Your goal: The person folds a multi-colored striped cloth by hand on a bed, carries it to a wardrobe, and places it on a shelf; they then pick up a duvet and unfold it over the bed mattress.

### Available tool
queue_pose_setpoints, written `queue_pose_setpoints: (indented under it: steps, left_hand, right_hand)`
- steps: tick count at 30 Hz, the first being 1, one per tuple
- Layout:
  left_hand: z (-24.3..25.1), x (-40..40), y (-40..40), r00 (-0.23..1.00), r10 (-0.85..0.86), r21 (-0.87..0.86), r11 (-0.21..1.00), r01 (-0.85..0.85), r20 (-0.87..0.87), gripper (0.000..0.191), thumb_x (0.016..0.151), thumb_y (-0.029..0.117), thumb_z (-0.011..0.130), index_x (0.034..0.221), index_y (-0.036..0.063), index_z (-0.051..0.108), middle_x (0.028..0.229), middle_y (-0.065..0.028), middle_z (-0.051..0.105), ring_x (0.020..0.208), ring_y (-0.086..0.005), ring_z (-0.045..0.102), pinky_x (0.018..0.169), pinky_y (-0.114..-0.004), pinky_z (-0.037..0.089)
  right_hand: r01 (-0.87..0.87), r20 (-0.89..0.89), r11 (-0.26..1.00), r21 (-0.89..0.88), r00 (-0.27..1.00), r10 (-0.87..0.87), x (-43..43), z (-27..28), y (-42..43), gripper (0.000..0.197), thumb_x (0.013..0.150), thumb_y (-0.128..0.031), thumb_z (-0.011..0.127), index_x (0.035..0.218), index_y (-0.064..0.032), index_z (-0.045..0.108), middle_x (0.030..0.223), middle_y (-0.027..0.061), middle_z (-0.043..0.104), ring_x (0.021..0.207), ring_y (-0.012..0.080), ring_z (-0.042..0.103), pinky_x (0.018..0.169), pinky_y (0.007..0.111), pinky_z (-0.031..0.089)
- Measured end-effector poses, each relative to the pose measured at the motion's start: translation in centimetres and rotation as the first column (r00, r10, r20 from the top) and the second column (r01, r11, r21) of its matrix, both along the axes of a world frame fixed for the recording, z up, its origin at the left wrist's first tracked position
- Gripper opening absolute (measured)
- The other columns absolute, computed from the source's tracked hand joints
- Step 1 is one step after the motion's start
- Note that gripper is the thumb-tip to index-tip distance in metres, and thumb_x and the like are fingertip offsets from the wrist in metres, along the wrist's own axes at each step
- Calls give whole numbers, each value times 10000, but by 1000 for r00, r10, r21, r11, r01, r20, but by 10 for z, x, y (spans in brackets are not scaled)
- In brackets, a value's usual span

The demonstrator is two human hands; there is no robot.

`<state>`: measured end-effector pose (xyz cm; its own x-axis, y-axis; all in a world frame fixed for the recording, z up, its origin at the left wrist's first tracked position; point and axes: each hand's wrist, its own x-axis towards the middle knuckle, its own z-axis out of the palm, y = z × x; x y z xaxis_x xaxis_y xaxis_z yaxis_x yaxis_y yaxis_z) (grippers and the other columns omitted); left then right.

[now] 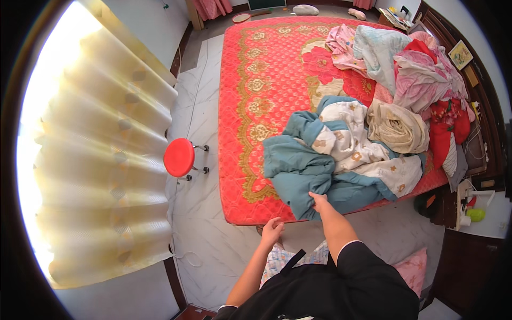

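Observation:
On the near side of the bed lies a crumpled teal quilt [298, 160], its white side printed with brown bears and stars. My right hand [319, 202] grips the quilt's near edge, where the teal cloth hangs over the mattress side; some of its fingers are hidden. Below the bed's near left corner, my left hand [273, 231] hovers with fingers loosely bent and nothing in it. The mattress [236, 120] under the quilt has a red cover with a gold border. Against the quilt's far right side rests a rolled beige blanket [398, 126].
Pink and red bedding [428, 80] is heaped by the dark wooden headboard [486, 108]. A red wheeled stool [179, 157] stands left of the bed, near a pale yellow curtain [108, 160]. At right are a bedside cabinet [446, 208] and a pink pillow [414, 268] on the floor.

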<state>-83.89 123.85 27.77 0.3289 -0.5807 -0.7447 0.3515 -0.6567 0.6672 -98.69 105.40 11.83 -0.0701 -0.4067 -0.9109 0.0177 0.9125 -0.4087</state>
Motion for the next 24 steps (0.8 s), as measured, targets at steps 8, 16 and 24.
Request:
queue_pose_setpoints:
  steps: [8,16,24]
  left_hand:
    - [38,109,40,990,76,-1,997,-77,-123,652,836,356,627,1347,83,328,1210,-122,493,1007,-219,552,802,-434,477]
    - [31,107,55,988,131,78,988,-136,77,392,727,48,565,1076,-123,517,1003,-177,604,884,-262,600,768,-359,476]
    - [77,134,75,979,-95,82,990,112,-183,427,758,32,547,1141,-144,482,1094,-218,569,971,-282,591,798,-386,499]
  right_hand:
    - [-833,-533,-4,-553,350,770,137,143,107,257,704,-226,613,755,26,590,799,259,598,737,407,592,649,455,465]
    - [-603,-338,26,-798,483,808,96,206,198,282,668,-163,652,912,-48,570,798,168,563,778,328,557,709,404,439]
    - [-926,-854,199,-320,372,362,46,173,191,686,620,-99,724,1244,-134,439,1294,172,334,1124,376,396,906,432,397]
